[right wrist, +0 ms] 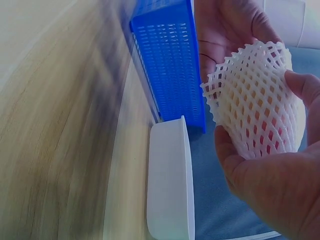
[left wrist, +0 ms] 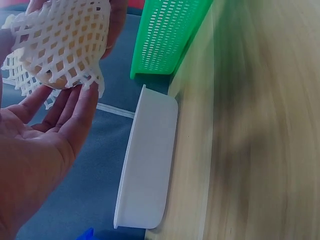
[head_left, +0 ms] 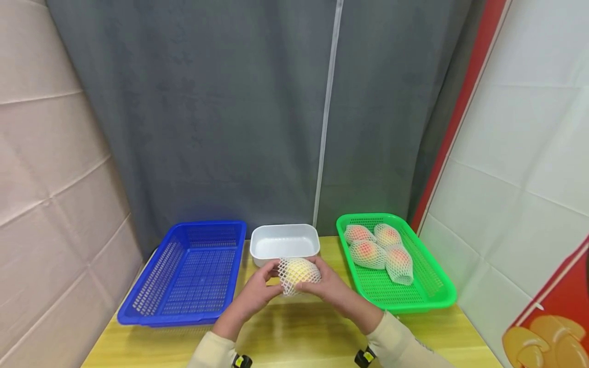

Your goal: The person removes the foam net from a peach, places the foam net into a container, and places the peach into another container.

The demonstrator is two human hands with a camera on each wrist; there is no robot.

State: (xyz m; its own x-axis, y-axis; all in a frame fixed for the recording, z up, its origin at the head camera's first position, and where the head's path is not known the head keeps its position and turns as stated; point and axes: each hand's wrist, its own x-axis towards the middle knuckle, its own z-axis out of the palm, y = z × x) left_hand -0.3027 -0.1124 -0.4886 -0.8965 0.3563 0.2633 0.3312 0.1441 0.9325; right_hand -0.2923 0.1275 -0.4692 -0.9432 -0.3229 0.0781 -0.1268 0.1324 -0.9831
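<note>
A yellow and red peach [head_left: 301, 271] in a white foam net [right wrist: 255, 95] is held up between both hands, above the table and in front of the white tray. My right hand [head_left: 332, 282] grips it from the right, thumb on the near side and fingers around the far side. At the net's loose left end is my left hand [head_left: 259, 290], its thumb and fingertips pinching the edge of the mesh. In the left wrist view the left fingers [left wrist: 80, 112] reach up under the net, palm upward. Part of the peach is hidden behind the mesh and the right hand.
A blue plastic basket [head_left: 239, 266] stands on the left of the wooden table [head_left: 294, 332]. Behind the hands sits a white rectangular tray [head_left: 285, 232]. To the right, a green basket [head_left: 432, 276] bears several netted peaches [head_left: 366, 253]. A grey curtain [head_left: 221, 112] hangs behind.
</note>
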